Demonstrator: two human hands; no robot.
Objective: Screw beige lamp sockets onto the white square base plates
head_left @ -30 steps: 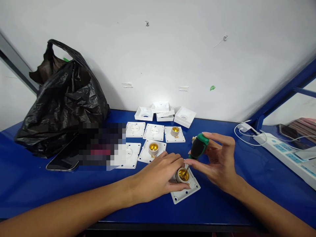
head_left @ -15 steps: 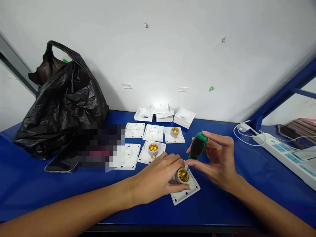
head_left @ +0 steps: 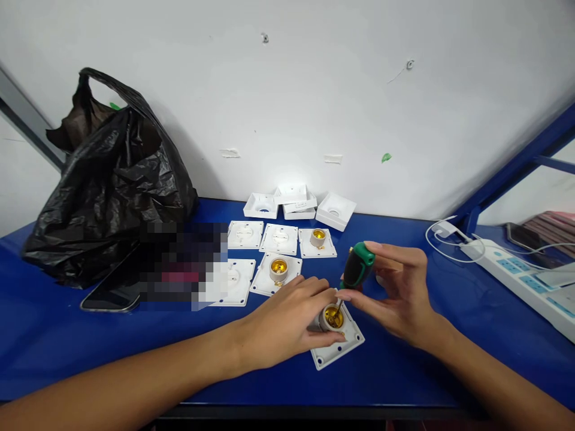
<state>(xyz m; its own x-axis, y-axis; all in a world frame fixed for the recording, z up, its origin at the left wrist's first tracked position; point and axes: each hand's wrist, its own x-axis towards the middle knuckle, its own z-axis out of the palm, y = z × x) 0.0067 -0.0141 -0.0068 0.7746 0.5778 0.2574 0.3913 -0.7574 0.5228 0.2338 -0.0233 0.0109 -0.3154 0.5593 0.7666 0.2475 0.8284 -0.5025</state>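
Note:
My left hand is closed around a round lamp socket with a brass-coloured inside, pressing it onto a square white base plate. In my right hand is a screwdriver with a green and black handle. Its shaft slants down into the socket, where the tip is hard to make out. Behind my left hand lies another plate with a brass-lined socket, and a similar socket sits on a plate farther back.
Bare white plates and several white box covers lie toward the wall. A black plastic bag and a phone are at the left. At the right is a power strip with white cables.
The screwdriver's handle has turned and tilts a little differently, its end now facing me more. My left hand keeps its hold on the socket.

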